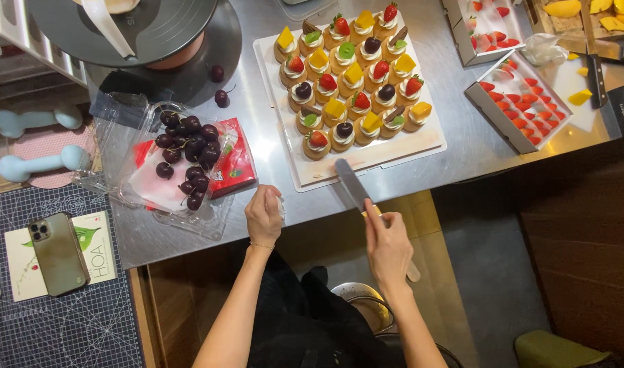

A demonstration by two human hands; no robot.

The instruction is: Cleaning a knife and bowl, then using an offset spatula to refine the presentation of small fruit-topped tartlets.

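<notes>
Spatula (351, 184): flat metal blade, lying over the white board (285, 146).
Right hand (388, 247): gripping the spatula.
Left hand (263, 216): closing round something small and white.

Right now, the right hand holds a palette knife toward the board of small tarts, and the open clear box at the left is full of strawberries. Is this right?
Not quite. In the head view the clear box holds dark cherries, not strawberries. The rest stands: the right hand holds the palette knife toward the board of small tarts.

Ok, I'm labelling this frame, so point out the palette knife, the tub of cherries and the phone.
Palette knife (351, 184), head view: middle of the flat metal blade.
Tub of cherries (189, 151), head view: the heap of dark cherries inside the clear tub.
Phone (58, 253), head view: centre of its back.
</notes>
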